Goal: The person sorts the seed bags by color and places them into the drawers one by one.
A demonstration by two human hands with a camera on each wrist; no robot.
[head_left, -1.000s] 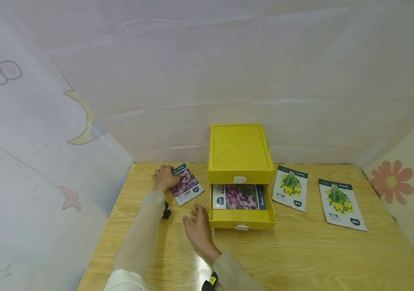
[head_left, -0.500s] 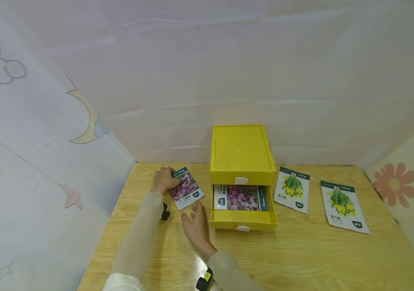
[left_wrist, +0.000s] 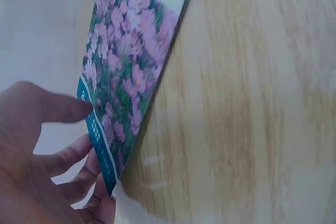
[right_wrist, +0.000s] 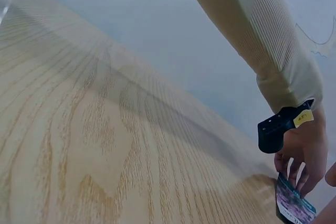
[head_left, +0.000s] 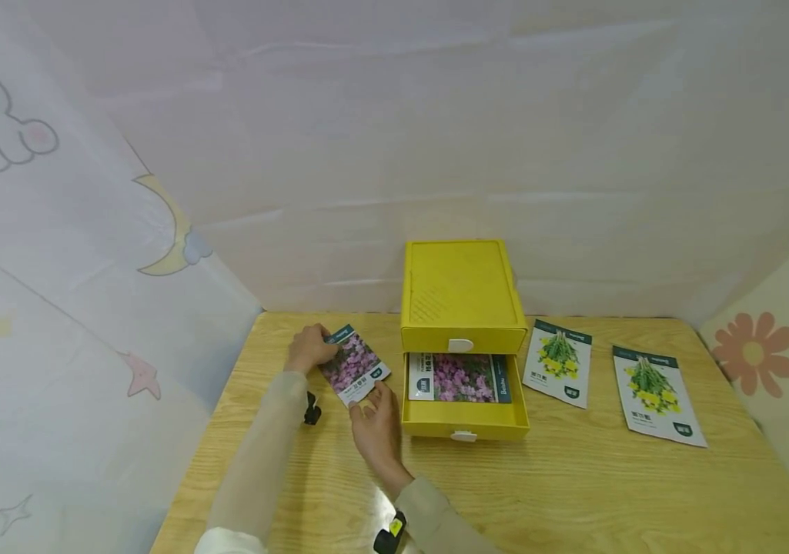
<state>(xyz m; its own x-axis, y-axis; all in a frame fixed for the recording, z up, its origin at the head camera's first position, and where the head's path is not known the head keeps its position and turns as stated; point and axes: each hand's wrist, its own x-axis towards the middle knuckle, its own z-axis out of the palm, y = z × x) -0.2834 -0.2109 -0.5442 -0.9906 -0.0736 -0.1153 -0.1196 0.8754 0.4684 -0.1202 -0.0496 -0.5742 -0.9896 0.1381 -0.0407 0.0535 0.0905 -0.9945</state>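
My left hand [head_left: 309,348] pinches the dark green header end of a seed packet [head_left: 354,363] printed with pink cosmos flowers. In the left wrist view the thumb lies on the packet's front, while the fingers reach behind its edge. The packet is tilted above the wooden table. My right hand [head_left: 376,431] is at the packet's lower white edge, fingers loosely curled, thumb and fingertips spread along that edge. Beside it stands a yellow drawer box [head_left: 462,285] with its lower drawer [head_left: 463,414] pulled out. A second pink-flower seed packet [head_left: 459,378] lies inside that drawer.
Right of the box, two yellow-flower seed packets, a nearer one [head_left: 557,362] and a farther one [head_left: 656,394], lie on the wooden table [head_left: 595,492]. A printed cloth backdrop [head_left: 339,154] rises behind and at both sides.
The pink-flower packet in my left hand has come down and toward my right hand, so its lower edge now meets the right fingertips. The drawer stays open.
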